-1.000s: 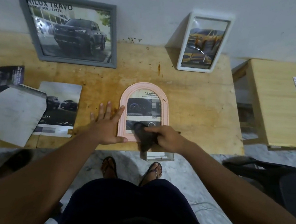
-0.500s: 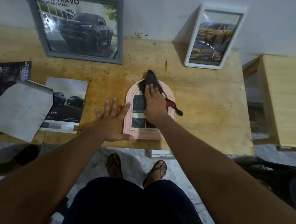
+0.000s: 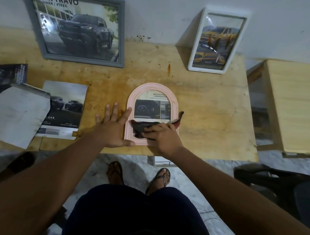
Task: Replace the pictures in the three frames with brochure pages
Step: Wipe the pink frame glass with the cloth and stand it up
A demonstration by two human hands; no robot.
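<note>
Head view, and I see the wooden worktop [image 3: 207, 111] carrying everything. Beyond the pink arched frame [image 3: 133, 100] and off to its left, the grey frame [image 3: 76, 26] leans on the wall with a truck page. A brochure [image 3: 64, 108] lies flat to its left, and the white frame [image 3: 216, 41] leans beyond it to the right. The pink frame lies flat, a brochure page inside. Left hand [image 3: 114, 130] — grip wide, fingers spread — rests against its left rim. Right hand [image 3: 164, 137] has its grip curled on a dark cloth [image 3: 140, 127] over its lower part.
</note>
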